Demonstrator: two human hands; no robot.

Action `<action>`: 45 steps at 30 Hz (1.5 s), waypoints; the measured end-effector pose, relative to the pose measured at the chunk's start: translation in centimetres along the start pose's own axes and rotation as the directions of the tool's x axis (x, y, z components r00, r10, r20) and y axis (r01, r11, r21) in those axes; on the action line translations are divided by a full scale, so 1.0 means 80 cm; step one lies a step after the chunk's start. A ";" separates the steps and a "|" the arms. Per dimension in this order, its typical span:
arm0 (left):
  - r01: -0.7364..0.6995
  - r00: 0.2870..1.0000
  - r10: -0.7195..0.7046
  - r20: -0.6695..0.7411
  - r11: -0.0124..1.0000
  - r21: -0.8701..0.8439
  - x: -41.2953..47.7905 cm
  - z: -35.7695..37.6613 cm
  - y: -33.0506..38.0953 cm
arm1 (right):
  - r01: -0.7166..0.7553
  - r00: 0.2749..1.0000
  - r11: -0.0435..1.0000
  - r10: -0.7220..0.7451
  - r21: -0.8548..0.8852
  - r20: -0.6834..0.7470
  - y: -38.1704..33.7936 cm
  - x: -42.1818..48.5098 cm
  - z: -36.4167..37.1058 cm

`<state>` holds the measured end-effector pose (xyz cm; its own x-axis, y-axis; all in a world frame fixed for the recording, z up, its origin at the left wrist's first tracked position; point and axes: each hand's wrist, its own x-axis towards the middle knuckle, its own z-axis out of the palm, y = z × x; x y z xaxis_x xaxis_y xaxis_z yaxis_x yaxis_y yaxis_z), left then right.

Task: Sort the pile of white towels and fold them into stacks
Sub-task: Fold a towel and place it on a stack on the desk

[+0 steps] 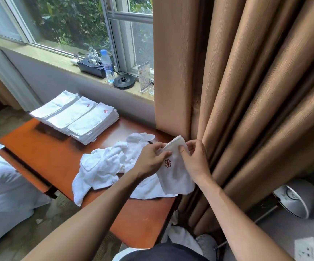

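Stacks (77, 117) of folded towels line the far left corner of the table (39, 147); a loose pile (105, 164) lies unfolded by its right edge; above it, the left hand (150, 161) and right hand (195, 159) pinch one flower-marked towel (175, 174) by its top, fingers clamped on cloth; most of the sorting looks done.

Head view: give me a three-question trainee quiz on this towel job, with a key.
1. True or false: the left hand and right hand both pinch the emblem towel.
2. How many folded stacks sit on the table? A two, B three, C five.
3. Short answer: what stands right beside the black round base on the windowsill?
Key: 1 true; 2 B; 3 the water bottle.
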<state>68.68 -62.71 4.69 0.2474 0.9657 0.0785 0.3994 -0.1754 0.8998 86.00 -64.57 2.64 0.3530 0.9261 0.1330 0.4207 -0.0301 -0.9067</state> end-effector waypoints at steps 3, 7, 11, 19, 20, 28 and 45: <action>0.023 1.000 -0.023 0.003 1.000 0.007 -0.006 0.005 -0.004 | -0.028 1.000 0.993 0.027 0.113 0.009 -0.004 -0.022 0.012; 0.142 0.990 -0.141 0.016 0.977 -0.160 -0.015 0.010 -0.011 | -0.066 0.986 0.953 0.016 0.295 0.168 -0.008 -0.041 0.011; 0.284 0.959 -0.272 0.084 0.913 -0.292 -0.026 0.014 -0.015 | -0.061 0.956 0.976 -0.003 0.207 0.294 -0.007 -0.054 0.011; 0.379 0.925 -0.344 0.161 0.849 -0.367 -0.034 0.015 -0.022 | -0.128 0.953 0.981 0.081 0.146 0.290 0.004 -0.051 0.008; 0.382 0.924 -0.348 0.157 0.852 -0.358 -0.034 0.015 -0.022 | -0.144 0.951 0.979 0.097 0.143 0.293 0.005 -0.050 0.007; 0.317 0.947 -0.298 0.117 0.923 -0.219 -0.045 0.022 -0.015 | -0.207 0.903 0.978 0.191 -0.001 0.386 0.010 -0.042 0.003; 0.338 0.939 -0.343 -0.005 0.927 -0.161 -0.076 -0.014 -0.026 | -0.346 0.885 0.896 0.213 0.278 0.414 -0.011 -0.073 0.054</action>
<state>65.34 -68.01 2.84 0.0912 0.9681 -0.2334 0.3117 0.1949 0.9300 79.91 -68.35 0.94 0.0561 0.9688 -0.2414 0.0230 -0.2430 -0.9697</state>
